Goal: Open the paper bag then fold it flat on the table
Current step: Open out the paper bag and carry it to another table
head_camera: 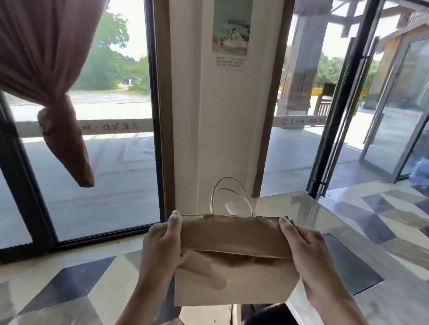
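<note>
The brown paper bag [237, 263] was held in the air in front of the person, flattened, with its base panel folded up against the body and its 2 twisted paper handles [231, 196] standing up past the far edge. The left hand [162, 245] was clamped on the bag's left edge, thumb tip reaching the top left corner. The right hand [305, 260] gripped the right edge, thumb pressed on the top right corner and fingers wrapped behind. The 2 hands sat well apart, 1 on each side, keeping the bag stretched between them.

The bag hung partly over the near left corner of the glossy table [354, 250], whose surface ran away to the right and looked bare. Whether the bag's right side touched the table could not be told. Left of the table edge lay open patterned floor [54, 290]. Beyond the bag stood a white pillar [227, 112] between tall windows, with a knotted pink curtain [49, 74] hanging high on the left, well clear of the hands.
</note>
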